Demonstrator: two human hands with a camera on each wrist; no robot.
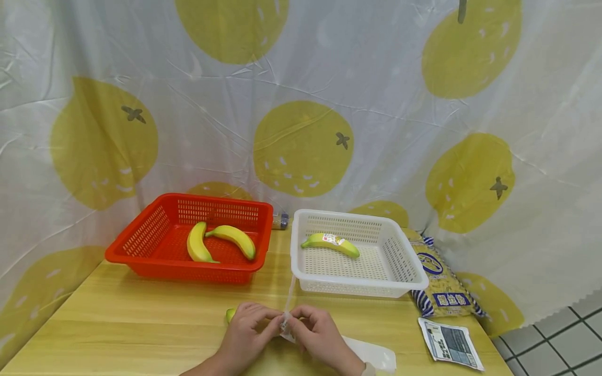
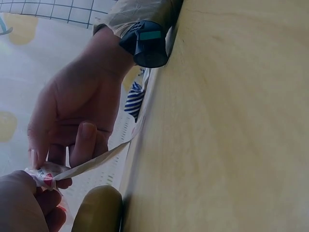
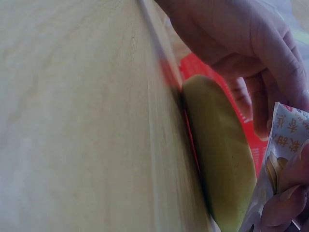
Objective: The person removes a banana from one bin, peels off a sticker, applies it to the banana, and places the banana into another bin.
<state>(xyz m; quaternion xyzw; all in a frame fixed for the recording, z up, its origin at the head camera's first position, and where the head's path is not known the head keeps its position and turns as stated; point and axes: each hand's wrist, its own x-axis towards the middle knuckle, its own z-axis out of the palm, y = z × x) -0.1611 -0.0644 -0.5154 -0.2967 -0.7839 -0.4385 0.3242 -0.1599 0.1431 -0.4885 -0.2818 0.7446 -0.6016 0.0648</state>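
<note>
My left hand (image 1: 251, 331) and right hand (image 1: 324, 334) meet above the table, fingertips close together. Both pinch a printed strip of banana stickers (image 3: 289, 130), bunched between their thumbs and fingers. One narrow length of the strip (image 1: 290, 297) runs away toward the white basket; a wider white length (image 1: 373, 355) lies by my right wrist. A yellow banana (image 3: 219, 150) rests on the table just beyond the left hand, mostly hidden by it in the head view. In the left wrist view, the strip (image 2: 96, 162) trails from the pinched fingertips.
A red basket (image 1: 188, 267) holding two bananas (image 1: 232, 240) stands at the back left. The white basket (image 1: 362, 284) beside it holds a banana with a label (image 1: 331, 244). A noodle bag (image 1: 444, 292) and a flat packet (image 1: 450, 344) lie at the right edge. A patterned curtain (image 1: 211, 120) hangs behind.
</note>
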